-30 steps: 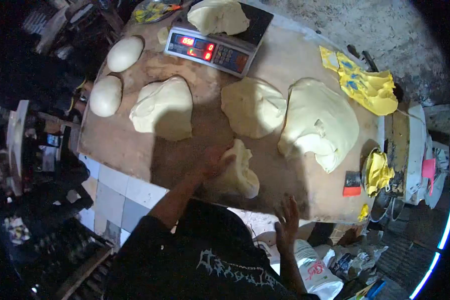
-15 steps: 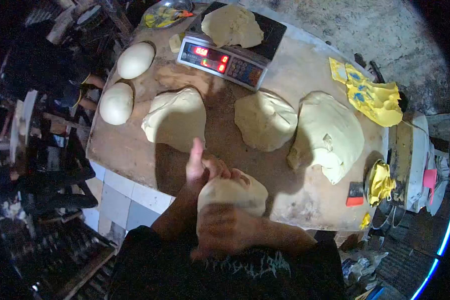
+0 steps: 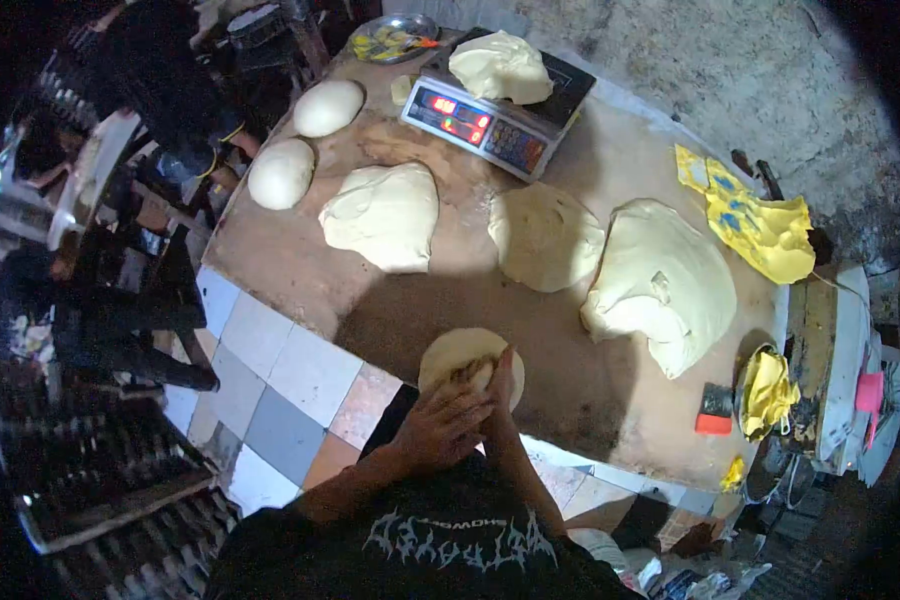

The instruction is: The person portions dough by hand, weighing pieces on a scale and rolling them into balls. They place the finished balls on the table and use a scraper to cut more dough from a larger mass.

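A round, smooth dough ball (image 3: 450, 352) sits at the near edge of the wooden table. My left hand (image 3: 445, 422) reaches in front of it, fingers extended and laid against my right hand (image 3: 507, 385). The right hand stands on edge beside the ball, its fingers stretched out. A small pale patch shows between the hands; whether it is dough or a fingertip is unclear. Farther back lie a dough slab (image 3: 385, 212), a flat round of dough (image 3: 543, 238) and a large dough mass (image 3: 670, 270).
A lit scale (image 3: 480, 130) carries a dough lump (image 3: 502, 68). Two dough balls (image 3: 328, 108) (image 3: 281, 174), a glass bowl (image 3: 395, 38), yellow wrappers (image 3: 760, 230) and a red-and-black scraper (image 3: 714, 410) are on the table. A person's arm (image 3: 238, 140) shows at left.
The dough ball, earlier between my hands near my body, now rests on the table edge. My hands have come together beside it. The view has shifted, showing more floor.
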Demonstrator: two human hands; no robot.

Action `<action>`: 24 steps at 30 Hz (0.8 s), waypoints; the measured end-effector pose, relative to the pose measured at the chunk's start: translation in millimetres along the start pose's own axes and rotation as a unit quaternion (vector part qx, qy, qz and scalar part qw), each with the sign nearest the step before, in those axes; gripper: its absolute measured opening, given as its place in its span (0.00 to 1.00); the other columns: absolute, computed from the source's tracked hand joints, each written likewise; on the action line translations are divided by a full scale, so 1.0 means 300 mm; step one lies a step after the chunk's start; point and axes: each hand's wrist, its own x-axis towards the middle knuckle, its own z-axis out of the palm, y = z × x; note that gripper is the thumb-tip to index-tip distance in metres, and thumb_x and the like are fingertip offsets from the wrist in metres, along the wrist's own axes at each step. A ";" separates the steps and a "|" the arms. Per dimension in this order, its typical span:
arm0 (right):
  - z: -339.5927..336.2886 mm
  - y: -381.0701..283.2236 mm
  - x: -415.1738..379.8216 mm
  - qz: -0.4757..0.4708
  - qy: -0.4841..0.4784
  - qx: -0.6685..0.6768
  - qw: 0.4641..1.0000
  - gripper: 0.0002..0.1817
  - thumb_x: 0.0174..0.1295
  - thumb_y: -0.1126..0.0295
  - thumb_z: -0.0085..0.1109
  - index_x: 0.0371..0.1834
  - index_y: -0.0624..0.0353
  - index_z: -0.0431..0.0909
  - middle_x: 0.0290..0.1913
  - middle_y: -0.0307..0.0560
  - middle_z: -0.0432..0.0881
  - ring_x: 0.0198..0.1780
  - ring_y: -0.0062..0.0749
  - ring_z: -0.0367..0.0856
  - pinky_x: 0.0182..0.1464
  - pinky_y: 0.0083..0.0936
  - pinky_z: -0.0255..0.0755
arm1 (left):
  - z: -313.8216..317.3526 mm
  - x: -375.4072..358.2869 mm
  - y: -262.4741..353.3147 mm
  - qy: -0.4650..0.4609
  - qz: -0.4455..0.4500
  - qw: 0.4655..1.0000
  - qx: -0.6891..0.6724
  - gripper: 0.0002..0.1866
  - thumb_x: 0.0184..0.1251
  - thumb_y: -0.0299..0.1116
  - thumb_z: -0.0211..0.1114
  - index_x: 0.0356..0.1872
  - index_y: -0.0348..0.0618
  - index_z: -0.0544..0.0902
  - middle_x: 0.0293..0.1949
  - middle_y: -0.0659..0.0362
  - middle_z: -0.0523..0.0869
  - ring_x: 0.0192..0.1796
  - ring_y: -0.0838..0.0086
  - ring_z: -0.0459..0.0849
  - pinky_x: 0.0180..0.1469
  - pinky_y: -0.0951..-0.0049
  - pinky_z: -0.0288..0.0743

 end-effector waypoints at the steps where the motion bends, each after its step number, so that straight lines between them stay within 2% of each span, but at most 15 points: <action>1: 0.004 -0.016 0.029 0.030 0.048 0.035 0.998 0.39 0.63 0.38 0.34 0.62 0.65 0.57 0.58 0.57 0.65 0.56 0.45 0.67 0.55 0.37 0.66 | 0.095 0.059 -0.084 0.162 0.110 0.974 0.112 0.22 0.60 0.44 0.56 0.52 0.43 0.72 0.42 0.47 0.79 0.51 0.55 0.76 0.54 0.53 0.67; 2: -0.005 -0.030 0.058 0.055 0.095 0.070 0.991 0.39 0.64 0.39 0.33 0.61 0.66 0.57 0.58 0.57 0.64 0.57 0.45 0.67 0.56 0.37 0.66 | 0.158 0.114 -0.154 0.317 0.218 0.897 0.219 0.25 0.59 0.45 0.57 0.55 0.44 0.71 0.44 0.45 0.79 0.54 0.55 0.74 0.56 0.52 0.66; 4: -0.064 -0.041 0.081 -0.027 0.011 0.138 0.990 0.37 0.64 0.41 0.34 0.62 0.65 0.57 0.58 0.57 0.65 0.56 0.46 0.68 0.56 0.38 0.66 | 0.128 0.226 -0.238 0.320 0.214 0.910 0.154 0.25 0.60 0.44 0.56 0.56 0.44 0.71 0.46 0.46 0.79 0.55 0.56 0.74 0.58 0.53 0.64; 6: -0.096 -0.072 0.013 -0.114 -0.045 -0.072 0.990 0.35 0.65 0.43 0.37 0.62 0.63 0.58 0.58 0.59 0.64 0.56 0.46 0.68 0.55 0.38 0.66 | 0.105 0.332 -0.343 0.315 0.198 0.925 0.075 0.25 0.61 0.44 0.55 0.57 0.44 0.71 0.49 0.47 0.78 0.56 0.57 0.74 0.60 0.54 0.62; 8: -0.114 -0.075 -0.057 -0.191 -0.035 -0.289 0.937 0.31 0.67 0.50 0.38 0.64 0.62 0.55 0.62 0.61 0.60 0.61 0.48 0.63 0.60 0.39 0.61 | 0.065 0.454 -0.458 0.092 0.163 0.981 0.052 0.23 0.61 0.45 0.53 0.54 0.43 0.74 0.55 0.49 0.74 0.58 0.57 0.71 0.64 0.58 0.57; 10: -0.177 -0.037 -0.036 -0.427 -0.064 -0.490 0.757 0.33 0.65 0.53 0.45 0.67 0.61 0.51 0.65 0.62 0.55 0.67 0.50 0.54 0.64 0.38 0.56 | 0.014 0.486 -0.461 0.056 0.073 0.984 -0.151 0.23 0.63 0.45 0.52 0.54 0.43 0.74 0.55 0.51 0.75 0.58 0.59 0.72 0.63 0.61 0.58; 11: -0.208 -0.034 0.061 -0.426 -0.067 -0.495 0.755 0.33 0.65 0.53 0.45 0.67 0.61 0.51 0.65 0.62 0.55 0.67 0.50 0.54 0.64 0.38 0.56 | -0.020 0.511 -0.470 0.025 -0.025 0.940 -0.340 0.22 0.65 0.46 0.51 0.54 0.43 0.74 0.56 0.53 0.75 0.57 0.61 0.73 0.62 0.64 0.59; 13: -0.255 -0.002 0.209 -0.531 -0.093 -0.537 0.649 0.52 0.43 0.55 0.71 0.69 0.51 0.48 0.70 0.62 0.45 0.71 0.57 0.41 0.66 0.53 0.45 | -0.042 0.553 -0.507 0.018 -0.076 0.944 -0.319 0.24 0.65 0.51 0.50 0.49 0.41 0.77 0.50 0.53 0.78 0.53 0.62 0.75 0.58 0.65 0.64; 15: -0.176 -0.059 0.250 -0.511 -0.150 -0.587 0.610 0.49 0.43 0.55 0.70 0.68 0.51 0.51 0.70 0.62 0.46 0.71 0.58 0.42 0.66 0.54 0.44 | 0.002 0.626 -0.613 0.016 -0.122 0.948 -0.294 0.28 0.65 0.56 0.48 0.44 0.40 0.80 0.45 0.52 0.81 0.48 0.63 0.77 0.55 0.66 0.69; 17: 0.039 -0.182 0.248 -0.478 -0.257 -0.661 0.519 0.43 0.43 0.54 0.67 0.64 0.51 0.58 0.69 0.62 0.49 0.70 0.59 0.44 0.66 0.56 0.43 | 0.165 0.741 -0.849 -0.216 -0.156 0.560 -0.784 0.33 0.63 0.61 0.47 0.38 0.35 0.81 0.40 0.51 0.82 0.45 0.63 0.77 0.51 0.68 0.70; 18: 0.131 -0.234 0.237 -0.459 -0.304 -0.691 0.467 0.40 0.44 0.54 0.66 0.62 0.51 0.61 0.68 0.61 0.50 0.69 0.60 0.46 0.66 0.57 0.42 | 0.128 0.718 -0.794 -0.219 -0.156 0.561 -0.783 0.33 0.63 0.61 0.47 0.38 0.35 0.81 0.40 0.51 0.82 0.45 0.63 0.77 0.51 0.68 0.70; 20: 0.198 -0.220 0.163 -0.432 -0.347 -0.719 0.419 0.37 0.44 0.54 0.64 0.61 0.51 0.65 0.68 0.61 0.52 0.69 0.61 0.47 0.66 0.58 0.42 | -0.028 0.572 -0.543 0.111 0.153 0.894 -0.405 0.35 0.65 0.63 0.38 0.50 0.38 0.75 0.49 0.53 0.77 0.52 0.67 0.73 0.60 0.66 0.63; 21: 0.201 -0.160 0.095 -0.485 -0.326 -0.718 0.378 0.32 0.44 0.57 0.61 0.56 0.52 0.69 0.65 0.61 0.57 0.67 0.59 0.53 0.66 0.57 0.44 | -0.109 0.521 -0.469 0.104 0.150 0.894 -0.408 0.35 0.65 0.63 0.38 0.50 0.38 0.75 0.49 0.53 0.77 0.52 0.67 0.73 0.60 0.66 0.63; 23: 0.249 -0.180 -0.026 -0.540 -0.299 -0.714 0.331 0.27 0.44 0.59 0.57 0.51 0.53 0.72 0.62 0.61 0.63 0.64 0.58 0.59 0.66 0.55 0.46 | -0.310 0.484 -0.342 -0.296 0.199 0.752 -0.554 0.46 0.59 0.72 0.28 0.43 0.36 0.77 0.46 0.53 0.77 0.51 0.66 0.72 0.58 0.65 0.61; 24: 0.293 -0.238 -0.121 -0.531 -0.322 -0.718 0.314 0.21 0.46 0.61 0.57 0.47 0.51 0.76 0.58 0.58 0.68 0.63 0.52 0.63 0.64 0.50 0.52 | -0.373 0.445 -0.236 -0.257 0.244 0.741 -0.571 0.48 0.56 0.74 0.24 0.40 0.35 0.78 0.44 0.52 0.77 0.50 0.65 0.73 0.57 0.65 0.62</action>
